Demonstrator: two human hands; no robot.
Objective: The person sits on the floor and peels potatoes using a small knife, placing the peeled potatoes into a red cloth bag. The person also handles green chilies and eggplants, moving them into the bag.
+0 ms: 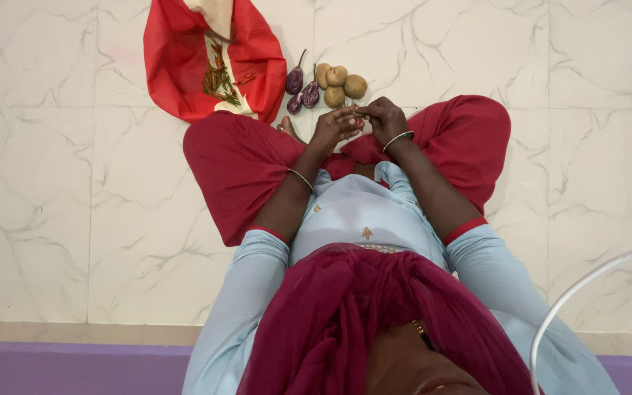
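— What are the hands doing right now?

— The person is sitting cross-legged on the white marble floor (60, 183), and both hands are meeting just above the lap. The left hand (334, 126) and the right hand (383, 117) are pinching together on a small green piece (356, 111), thin and partly hidden by the fingertips; I cannot tell what kind of vegetable it is. Both hands are closed on it, fingers curled in, touching each other.

— So which step does that look like?

— I'm judging it as working a single small piece between the fingertips, perhaps snapping or trimming an end. No knife is showing.

— What is lying around them?

— Just beyond the hands, a cluster of brown potatoes (339, 82) is sitting on the floor, and beside those, toward the person's left, three small purple aubergines (301, 88) are lying touching one another. Further left a red cloth bag (184, 66) is lying open, with a scatter of green and red chillies (219, 77) on its pale lining.

— What is the next move calling for?

— As I read it, a firm two-handed pinch and a careful twist, since the piece is tiny and slipping out is the main risk.
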